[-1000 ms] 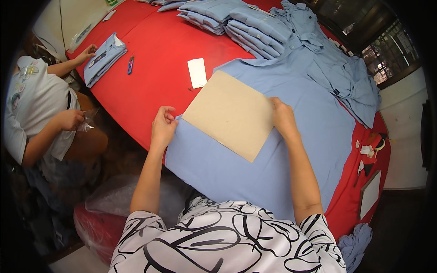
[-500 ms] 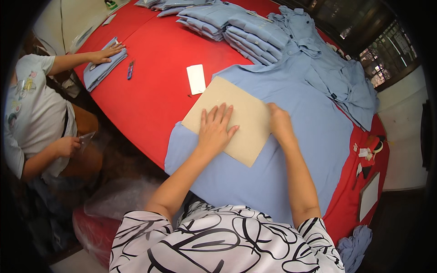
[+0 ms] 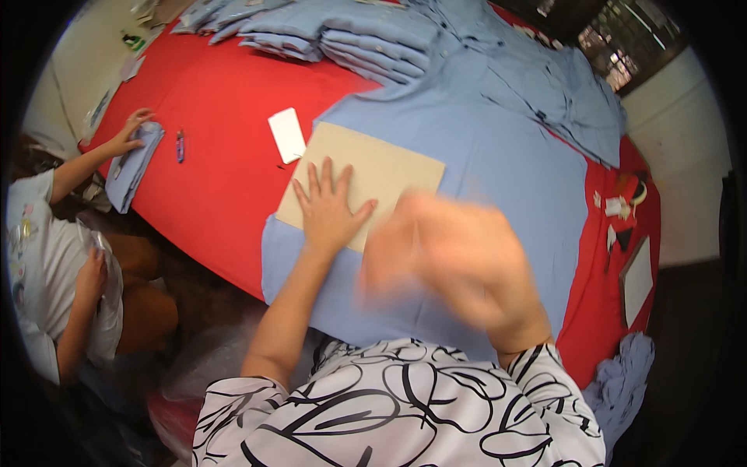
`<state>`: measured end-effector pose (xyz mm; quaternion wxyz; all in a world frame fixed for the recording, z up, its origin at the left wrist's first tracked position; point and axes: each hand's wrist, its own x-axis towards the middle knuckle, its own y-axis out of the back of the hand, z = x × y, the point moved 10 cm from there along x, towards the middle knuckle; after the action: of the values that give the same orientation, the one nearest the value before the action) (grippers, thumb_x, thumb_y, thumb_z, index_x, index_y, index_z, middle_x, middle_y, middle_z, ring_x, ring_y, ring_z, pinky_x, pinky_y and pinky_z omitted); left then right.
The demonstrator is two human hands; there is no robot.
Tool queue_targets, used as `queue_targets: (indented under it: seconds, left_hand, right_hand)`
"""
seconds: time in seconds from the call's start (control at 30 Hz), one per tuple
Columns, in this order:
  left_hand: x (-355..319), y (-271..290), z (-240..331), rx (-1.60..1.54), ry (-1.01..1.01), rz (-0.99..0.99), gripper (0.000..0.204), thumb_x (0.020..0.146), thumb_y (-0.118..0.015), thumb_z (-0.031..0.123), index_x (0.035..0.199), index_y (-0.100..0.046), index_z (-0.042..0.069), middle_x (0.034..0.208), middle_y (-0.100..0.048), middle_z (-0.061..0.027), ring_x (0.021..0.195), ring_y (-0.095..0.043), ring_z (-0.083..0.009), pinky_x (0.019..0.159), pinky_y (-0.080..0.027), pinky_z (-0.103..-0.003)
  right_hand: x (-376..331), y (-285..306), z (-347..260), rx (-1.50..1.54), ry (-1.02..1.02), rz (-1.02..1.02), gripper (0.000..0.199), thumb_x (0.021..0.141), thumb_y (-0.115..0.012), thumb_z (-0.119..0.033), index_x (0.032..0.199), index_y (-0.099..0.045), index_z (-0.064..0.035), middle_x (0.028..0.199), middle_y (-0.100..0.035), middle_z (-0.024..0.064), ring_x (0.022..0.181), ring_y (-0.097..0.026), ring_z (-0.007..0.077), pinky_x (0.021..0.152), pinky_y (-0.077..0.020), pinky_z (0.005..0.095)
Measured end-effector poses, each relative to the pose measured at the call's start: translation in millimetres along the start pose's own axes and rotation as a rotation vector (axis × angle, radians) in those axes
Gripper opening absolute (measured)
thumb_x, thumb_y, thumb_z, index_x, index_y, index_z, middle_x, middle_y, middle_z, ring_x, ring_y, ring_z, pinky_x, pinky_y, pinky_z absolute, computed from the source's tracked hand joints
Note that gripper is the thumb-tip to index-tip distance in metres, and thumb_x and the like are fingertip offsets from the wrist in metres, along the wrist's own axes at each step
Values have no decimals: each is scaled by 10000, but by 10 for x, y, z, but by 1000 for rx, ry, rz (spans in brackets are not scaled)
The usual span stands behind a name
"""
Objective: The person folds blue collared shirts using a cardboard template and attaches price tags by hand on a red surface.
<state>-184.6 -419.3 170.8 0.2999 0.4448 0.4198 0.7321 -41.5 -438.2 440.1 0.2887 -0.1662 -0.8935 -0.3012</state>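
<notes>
A light blue shirt (image 3: 513, 187) lies spread over the red-covered table (image 3: 210, 202). On top of it rests a square of beige cardboard (image 3: 401, 163). My left hand (image 3: 328, 208) presses flat on the cardboard with its fingers spread. Raised above the shirt, close to the camera, my right hand (image 3: 447, 253) is smeared by motion. It covers the near right corner of the cardboard, and its fingers cannot be made out. Beside the cardboard's far left edge lies a white card (image 3: 287, 135).
Stacks of folded blue shirts (image 3: 373, 43) stand at the far side, with loose shirts (image 3: 552, 101) to their right. At left, a co-worker's hand (image 3: 128, 132) touches a folded shirt (image 3: 136, 167) near a small cutter (image 3: 180, 146). A tape roll (image 3: 640, 192) sits at right.
My right hand has lifted off the cardboard's right edge and come up toward me. My left hand stays on the cardboard, its fingers spread wider. The view has shifted.
</notes>
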Motion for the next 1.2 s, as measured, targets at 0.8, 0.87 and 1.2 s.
queue_targets:
  seconds: [0.8,0.87,1.2]
  left_hand:
    - [96,177,-215,72,91,25,943,674,-729,705,1380,-534,112,1452,-400,-247,1350,-340,-418,1015,-286,-565]
    - [207,157,-8,15,61,24,937,674,-732,699,1379,-535,114,1452,-400,-242,1350,-339,-410,1018,-282,-563]
    - [162,156,-36,35,68,-8,945,700,-699,709,1414,-508,122,1492,-379,-202,1380,-308,-408,1076,-225,-613]
  right_hand:
    - [-489,442,-611,453,48,266,91,817,-550,-16,732,-539,15,719,-566,87,637,-580,180,534,-475,334]
    - [-562,708,-442,132,-106,414,45,792,-541,19,761,-573,14,760,-596,76,690,-574,156,605,-475,312]
    - [-1639,808,2281,-481,-848,202,249,909,-607,-91,1139,-660,-14,1101,-642,88,950,-600,209,876,-473,313]
